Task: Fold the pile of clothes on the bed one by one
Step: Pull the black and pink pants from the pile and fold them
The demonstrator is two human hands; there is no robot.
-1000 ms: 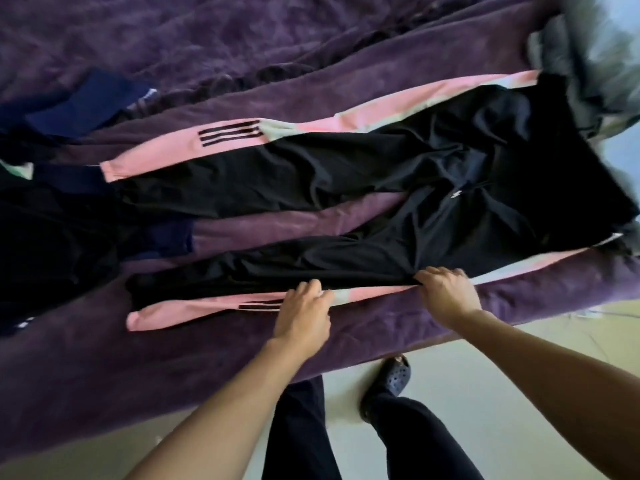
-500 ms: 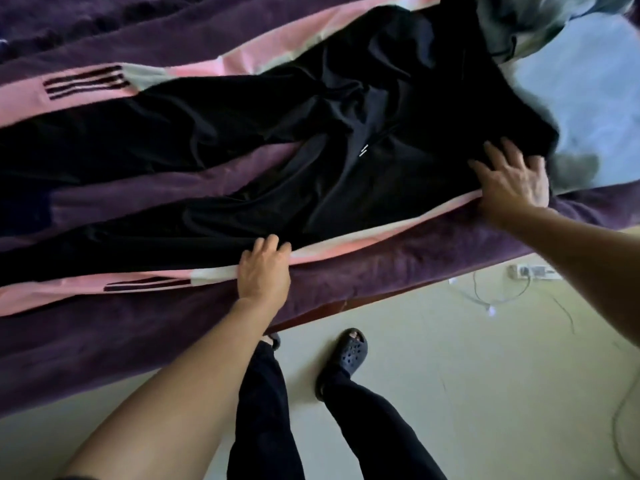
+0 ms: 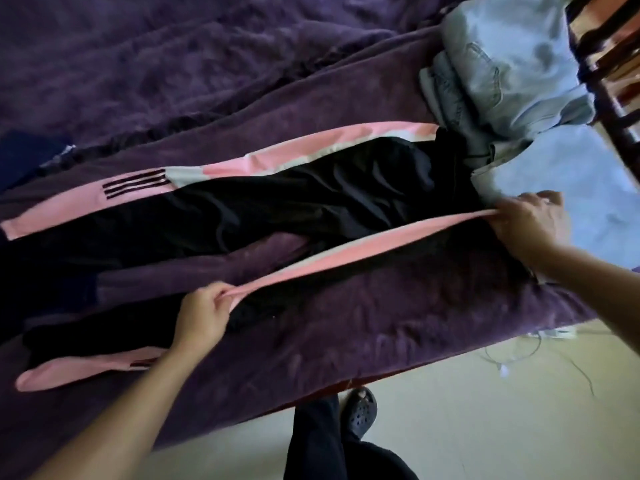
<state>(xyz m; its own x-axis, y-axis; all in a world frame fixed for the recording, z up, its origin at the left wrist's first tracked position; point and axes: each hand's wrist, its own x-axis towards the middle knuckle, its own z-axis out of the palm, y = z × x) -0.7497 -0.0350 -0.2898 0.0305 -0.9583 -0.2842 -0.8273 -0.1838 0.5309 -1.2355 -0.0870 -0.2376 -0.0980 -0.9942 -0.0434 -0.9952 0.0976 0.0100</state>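
Note:
Black track pants (image 3: 311,192) with pink side stripes lie spread lengthwise across the purple blanket (image 3: 398,306) on the bed. My left hand (image 3: 202,315) pinches the pink stripe of the near leg around its middle. At the waistband end, my right hand (image 3: 530,220) grips the same pink edge. Between the two hands the near edge is lifted off the blanket and pulled taut. The far leg lies flat with its pink stripe (image 3: 242,168) facing up.
Light blue denim clothes (image 3: 512,64) are piled at the far right of the bed, with a pale blue sheet (image 3: 571,181) beside them. Dark navy clothing (image 3: 24,157) lies at the left. A dark wooden frame (image 3: 609,64) stands at top right. Cables (image 3: 519,351) lie on the floor.
Both hands went from pressing flat on the near pink edge to gripping it and have lifted it off the blanket. The right hand has stayed at the waistband end it reached half a second ago.

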